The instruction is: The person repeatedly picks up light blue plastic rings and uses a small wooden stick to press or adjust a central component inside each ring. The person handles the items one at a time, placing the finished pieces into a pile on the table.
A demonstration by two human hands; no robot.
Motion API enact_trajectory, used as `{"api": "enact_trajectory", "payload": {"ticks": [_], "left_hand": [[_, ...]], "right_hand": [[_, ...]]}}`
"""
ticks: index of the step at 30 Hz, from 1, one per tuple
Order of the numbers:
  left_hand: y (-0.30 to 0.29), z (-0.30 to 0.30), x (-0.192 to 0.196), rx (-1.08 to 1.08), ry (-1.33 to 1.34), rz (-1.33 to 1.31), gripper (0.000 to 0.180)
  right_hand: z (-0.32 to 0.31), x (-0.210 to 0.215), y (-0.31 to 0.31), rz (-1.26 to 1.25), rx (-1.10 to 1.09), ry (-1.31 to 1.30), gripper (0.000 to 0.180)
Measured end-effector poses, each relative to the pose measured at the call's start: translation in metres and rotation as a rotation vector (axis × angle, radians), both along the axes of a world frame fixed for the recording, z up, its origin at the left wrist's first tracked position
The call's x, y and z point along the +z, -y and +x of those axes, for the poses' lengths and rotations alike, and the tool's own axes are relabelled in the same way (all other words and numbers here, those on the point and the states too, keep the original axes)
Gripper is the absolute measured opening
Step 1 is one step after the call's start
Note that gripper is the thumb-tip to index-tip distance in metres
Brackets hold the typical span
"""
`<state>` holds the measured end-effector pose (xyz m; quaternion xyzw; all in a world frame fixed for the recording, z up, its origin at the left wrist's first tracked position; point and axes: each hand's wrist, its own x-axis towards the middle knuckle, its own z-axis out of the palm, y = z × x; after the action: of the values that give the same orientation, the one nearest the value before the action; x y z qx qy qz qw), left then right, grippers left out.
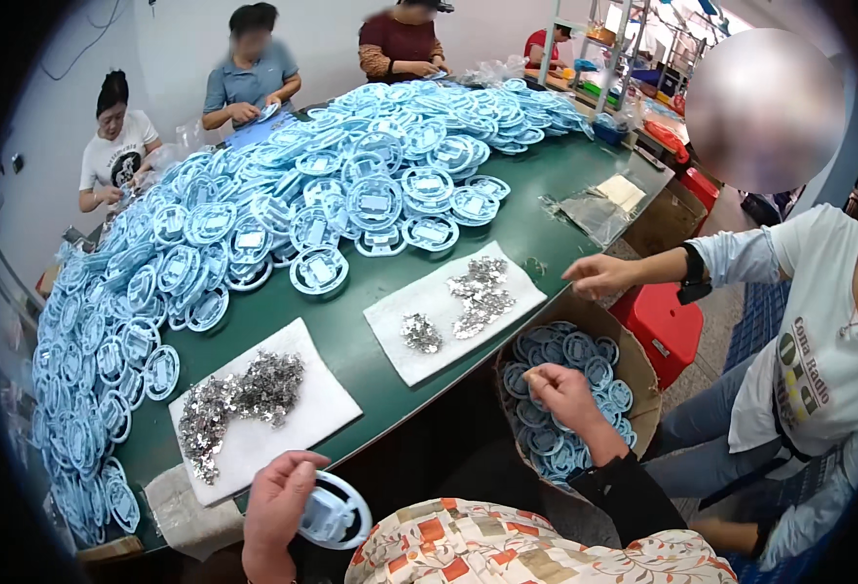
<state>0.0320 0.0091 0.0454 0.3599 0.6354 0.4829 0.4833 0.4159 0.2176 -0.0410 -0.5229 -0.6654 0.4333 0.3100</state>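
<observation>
My left hand (278, 501) grips a light blue round plastic part (334, 514), a ring with a moulded centre, just off the table's near edge. My right hand (567, 397) is over a cardboard box (648, 375) of similar blue parts (546, 433). Its thumb and finger are pinched together; whatever they hold, if anything, is too small to make out. Near my left hand lies a white foam sheet (327, 394) with small shiny metal pieces (244, 394). A second white sheet (414, 365) farther right bears two heaps of such metal pieces (483, 297).
Blue parts (371, 200) are piled high across the green table (536, 200). A co-worker's hand (599, 276) reaches toward the second sheet from the right. Beside the box stands a red stool (661, 331). Plastic bags (595, 214) lie at the table's right end; several people work along the far side.
</observation>
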Motion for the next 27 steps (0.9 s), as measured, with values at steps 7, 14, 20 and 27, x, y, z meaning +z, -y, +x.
{"api": "enact_trajectory", "payload": {"ticks": [7,14,20,27], "left_hand": [[-0.058,0.054,0.017,-0.262,-0.455,-0.058,0.045],[-0.111,0.053,-0.001,-0.182,-0.484,-0.060,0.061],[-0.122,0.048,-0.022,-0.163,-0.334,-0.030,0.060],[-0.110,0.030,-0.017,-0.062,-0.379,-0.063,0.054]], "right_hand": [[-0.003,0.035,-0.107,0.621,-0.206,0.250,0.025],[-0.024,0.033,-0.182,0.368,-0.043,0.493,0.041],[-0.040,0.039,-0.185,0.203,0.078,0.404,0.032],[-0.074,0.035,-0.182,0.199,0.171,0.309,0.031]]}}
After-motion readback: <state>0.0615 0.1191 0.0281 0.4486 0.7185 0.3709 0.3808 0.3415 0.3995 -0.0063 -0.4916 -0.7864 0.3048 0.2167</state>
